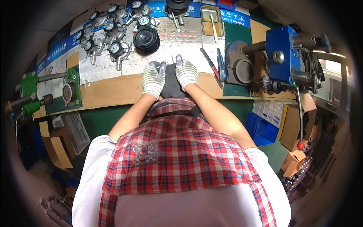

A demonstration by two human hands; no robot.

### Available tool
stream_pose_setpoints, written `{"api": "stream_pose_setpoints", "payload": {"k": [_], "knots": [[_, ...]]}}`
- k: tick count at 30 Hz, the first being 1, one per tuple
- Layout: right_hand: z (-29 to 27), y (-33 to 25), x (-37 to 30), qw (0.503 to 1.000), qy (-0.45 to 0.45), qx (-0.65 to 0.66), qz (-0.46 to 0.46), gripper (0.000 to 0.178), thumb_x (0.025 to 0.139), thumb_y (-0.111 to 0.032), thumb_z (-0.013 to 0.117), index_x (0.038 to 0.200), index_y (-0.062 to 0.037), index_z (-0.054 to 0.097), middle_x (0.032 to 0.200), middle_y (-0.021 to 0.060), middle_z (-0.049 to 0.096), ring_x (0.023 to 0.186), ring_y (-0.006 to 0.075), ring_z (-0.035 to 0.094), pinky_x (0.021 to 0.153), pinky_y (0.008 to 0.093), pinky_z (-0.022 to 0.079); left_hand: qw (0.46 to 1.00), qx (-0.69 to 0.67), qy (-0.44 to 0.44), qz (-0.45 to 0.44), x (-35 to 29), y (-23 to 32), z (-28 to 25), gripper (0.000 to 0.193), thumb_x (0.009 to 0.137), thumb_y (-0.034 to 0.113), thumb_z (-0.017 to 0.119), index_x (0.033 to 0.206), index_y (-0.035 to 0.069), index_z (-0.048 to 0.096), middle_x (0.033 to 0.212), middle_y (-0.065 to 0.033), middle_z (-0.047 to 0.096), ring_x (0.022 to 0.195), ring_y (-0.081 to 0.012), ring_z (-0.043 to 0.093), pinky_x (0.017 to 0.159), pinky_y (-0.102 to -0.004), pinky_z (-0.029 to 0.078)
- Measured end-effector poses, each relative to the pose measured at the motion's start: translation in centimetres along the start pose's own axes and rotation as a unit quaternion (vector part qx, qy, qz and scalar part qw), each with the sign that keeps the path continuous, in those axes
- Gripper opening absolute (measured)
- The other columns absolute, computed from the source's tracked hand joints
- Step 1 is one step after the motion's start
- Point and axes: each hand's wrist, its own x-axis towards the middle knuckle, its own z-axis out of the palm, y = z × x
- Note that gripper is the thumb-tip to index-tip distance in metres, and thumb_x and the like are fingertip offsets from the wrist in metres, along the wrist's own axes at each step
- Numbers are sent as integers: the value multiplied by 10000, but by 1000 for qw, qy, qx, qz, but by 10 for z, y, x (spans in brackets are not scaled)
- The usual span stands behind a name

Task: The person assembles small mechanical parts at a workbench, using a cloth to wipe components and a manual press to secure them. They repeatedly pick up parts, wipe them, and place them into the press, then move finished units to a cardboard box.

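Observation:
My left hand (153, 80) and my right hand (187, 73), both in white striped gloves with grey fingertips, are close together at the near edge of the bench. Their fingers are curled in and the thumbs point away from me. Between them lies a flat black piece (172, 84), like a cloth or pad, reaching down toward my plaid apron (181, 151). Whatever the fingers hold is hidden by the gloves. Just beyond my left hand sits a round black pulley (146, 39). Several metal pump bodies (115, 47) with round hubs stand farther left.
A blue press (280, 56) with a red-knobbed lever (300, 145) stands right; a green press (32, 90), left. Red (211, 66) and blue (221, 65) utility knives lie right of my hands. Behind are a tray (206, 28) with a brush (213, 27) and a black-topped pump (177, 11).

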Motion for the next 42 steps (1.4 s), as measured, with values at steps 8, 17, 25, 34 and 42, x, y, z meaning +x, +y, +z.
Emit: {"api": "stream_pose_setpoints", "payload": {"k": [8,17,25,34,42], "knots": [[-37,43,-30,953,196,-21,-228,395,955,-398,594,945,-29,735,1012,154,680,942,348,621,897,432,487,962,-31,-245,119,-31,66,-72,359,933,395,639,974,40,676,978,-186,662,902,-356,641,802,-442,508],[-135,143,30,976,205,-76,9,679,997,-595,390,1078,8,693,1146,299,635,1078,429,600,961,475,457,996,-62,-61,22,-92,-74,-9,450,857,163,680,1256,-8,560,1196,-213,618,1090,-345,607,990,-439,478],[-122,106,-38,971,185,-102,-114,545,967,-485,542,1369,-118,524,1383,225,498,1267,399,502,1063,479,404,956,25,-291,33,-54,-49,98,888,856,781,407,1451,124,460,1513,-125,459,1372,-307,419,1152,-521,287],[-135,105,-98,990,99,55,-85,399,1004,-338,548,1256,-35,614,1228,231,601,1135,384,587,990,426,462,912,-338,-226,54,-9,2,2,575,922,477,675,1312,61,596,1245,-71,631,1148,-209,571,1036,-358,428],[-141,44,-131,971,-40,142,-190,475,953,-353,643,1294,-26,591,1196,189,616,1089,302,635,962,386,491,863,-414,-261,125,-9,61,-102,575,851,356,798,1298,57,595,1216,-63,657,1104,-167,602,982,-348,500]]}}
